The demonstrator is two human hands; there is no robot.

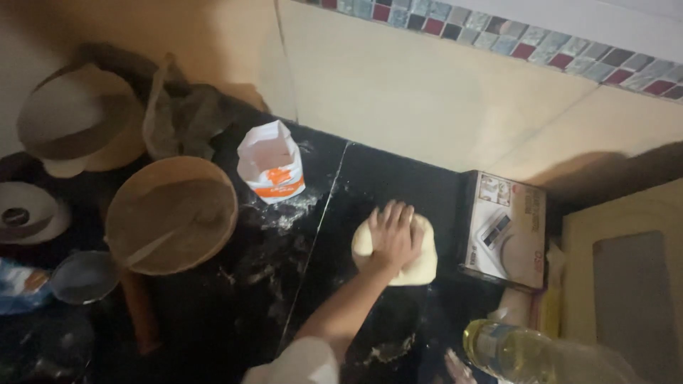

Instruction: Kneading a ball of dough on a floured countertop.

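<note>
— Dim kitchen: cream wall tiles with a mosaic strip up top, and a black counter (235, 313) dusted with flour.

— What is the hand doing?

— One hand (393, 235), arm reaching in from the near edge, lies flat with fingers spread on a pale dough lump (424, 264) mid-counter. Which hand it is I cannot tell for sure; it looks like the left.

— And the other?

— Only fingertips (455, 366) show at the near edge beside a plastic oil bottle (526, 353); their grip is unclear.

— Around it?

— Open flour bag (271, 163) far left of the dough, round sieve (171, 213) further left, a printed box (505, 229) right. The left-side clutter is too dark to make out.
</note>
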